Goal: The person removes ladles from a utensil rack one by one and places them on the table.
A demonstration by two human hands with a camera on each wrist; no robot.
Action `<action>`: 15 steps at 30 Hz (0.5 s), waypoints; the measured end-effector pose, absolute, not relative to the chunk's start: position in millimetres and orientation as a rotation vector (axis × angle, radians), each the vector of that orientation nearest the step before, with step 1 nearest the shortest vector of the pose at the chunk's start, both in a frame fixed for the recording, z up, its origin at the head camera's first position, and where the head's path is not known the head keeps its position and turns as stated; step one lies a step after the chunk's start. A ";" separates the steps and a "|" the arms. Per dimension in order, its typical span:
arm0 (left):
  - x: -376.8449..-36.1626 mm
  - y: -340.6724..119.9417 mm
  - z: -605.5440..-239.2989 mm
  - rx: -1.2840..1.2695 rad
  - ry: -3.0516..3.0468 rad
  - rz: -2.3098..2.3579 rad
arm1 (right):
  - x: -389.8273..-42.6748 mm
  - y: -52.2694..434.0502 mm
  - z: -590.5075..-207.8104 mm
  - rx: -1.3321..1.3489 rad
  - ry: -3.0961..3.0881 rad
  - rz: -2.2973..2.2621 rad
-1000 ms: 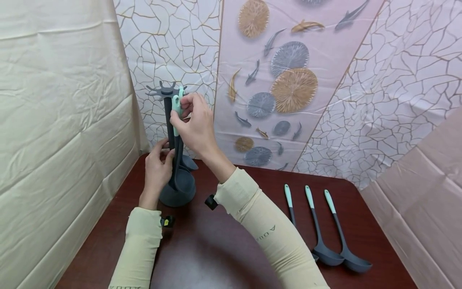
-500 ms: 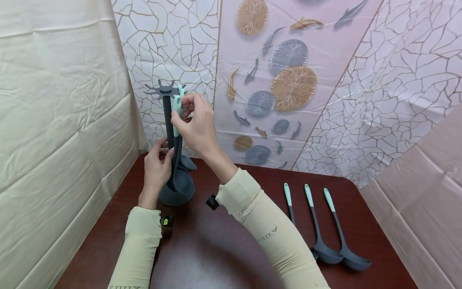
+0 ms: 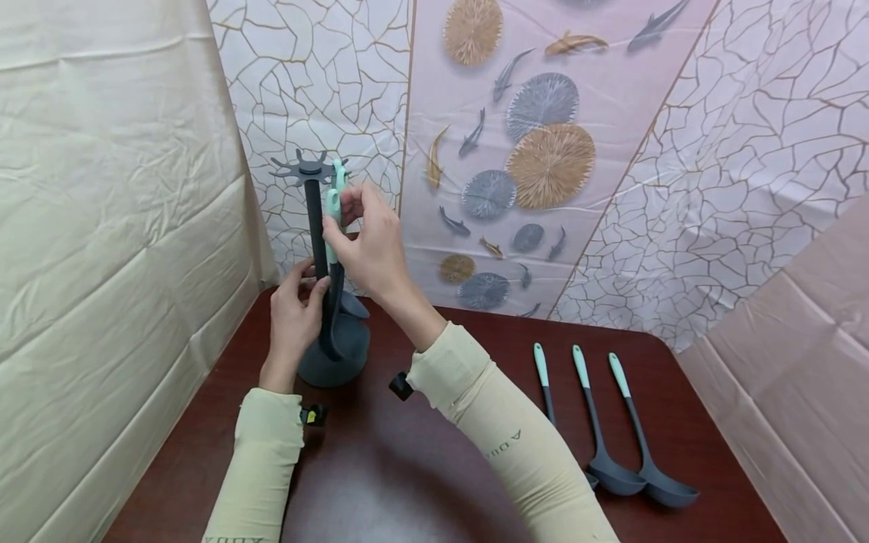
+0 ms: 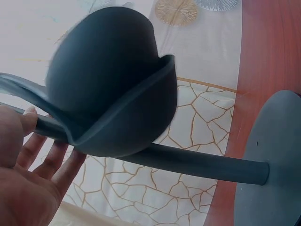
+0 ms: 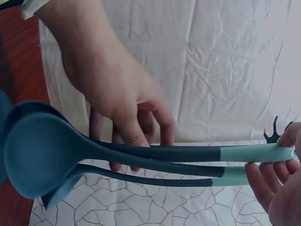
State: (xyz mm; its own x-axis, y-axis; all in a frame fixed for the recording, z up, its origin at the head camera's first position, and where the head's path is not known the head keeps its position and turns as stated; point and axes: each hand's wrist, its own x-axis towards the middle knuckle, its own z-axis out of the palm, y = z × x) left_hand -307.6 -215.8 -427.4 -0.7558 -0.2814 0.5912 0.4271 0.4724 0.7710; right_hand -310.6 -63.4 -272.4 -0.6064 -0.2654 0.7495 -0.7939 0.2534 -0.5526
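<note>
My left hand [image 3: 293, 320] grips the dark pole of a utensil stand [image 3: 314, 226], thumb and fingers around it partway up. With its thumb and fingers, my right hand [image 3: 375, 245] pinches the mint handle of a ladle [image 3: 333, 202] just below the stand's hooked top. Another mint handle [image 3: 339, 175] stands behind it at the hooks. In the left wrist view, dark ladle bowls [image 4: 103, 61] overlap beside the pole, above the round base [image 4: 273, 165]. The right wrist view shows several ladle bowls [image 5: 42, 155] bunched together, their handles side by side.
Several more ladles lie on the dark red table [image 3: 407, 467] at the right, including one ladle [image 3: 597, 430] beside another [image 3: 641, 437]; my right sleeve [image 3: 502, 430] partly covers the leftmost. Patterned cloth [image 3: 502, 151] hangs behind, and pale cloth [image 3: 122, 226] walls the left side.
My right hand has lowered the held ladle slightly, its handle tip dropping away from the hooks, and the bowl has turned. My left hand stays on the pole.
</note>
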 end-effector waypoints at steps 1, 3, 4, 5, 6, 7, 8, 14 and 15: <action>-307.9 -215.9 -427.3 -0.122 -2.035 -1.328 | -310.5 -63.0 -273.4 0.962 -2.019 1.339; -308.2 -216.0 -427.3 -0.125 -2.032 -1.332 | -310.6 -62.6 -275.1 0.969 -2.031 1.333; -308.2 -215.9 -427.0 -0.130 -2.029 -1.334 | -310.7 -62.2 -275.8 0.974 -2.033 1.329; -308.2 -215.8 -426.9 -0.133 -2.026 -1.334 | -310.9 -62.0 -276.6 0.981 -2.037 1.320; -308.3 -215.8 -427.1 -0.136 -2.023 -1.336 | -310.9 -61.7 -277.2 0.986 -2.039 1.305; -308.3 -215.8 -427.1 -0.139 -2.021 -1.337 | -310.8 -61.5 -277.7 0.992 -2.041 1.298; -308.3 -215.9 -427.2 -0.141 -2.020 -1.336 | -310.7 -61.5 -278.1 0.998 -2.043 1.293; -308.4 -217.1 -428.2 -0.129 -2.036 -1.316 | -310.5 -62.1 -279.4 1.023 -2.027 1.271; -308.4 -217.4 -428.5 -0.125 -2.041 -1.316 | -310.4 -62.1 -279.4 1.030 -2.023 1.268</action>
State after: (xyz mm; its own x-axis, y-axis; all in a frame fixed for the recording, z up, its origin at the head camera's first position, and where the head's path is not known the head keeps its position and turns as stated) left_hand -308.4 -217.4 -428.5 -0.7535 -0.2768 0.5963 0.4291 0.4802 0.7651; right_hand -310.4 -62.1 -279.4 -0.5659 -0.3212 0.7593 -0.8234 0.2668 -0.5008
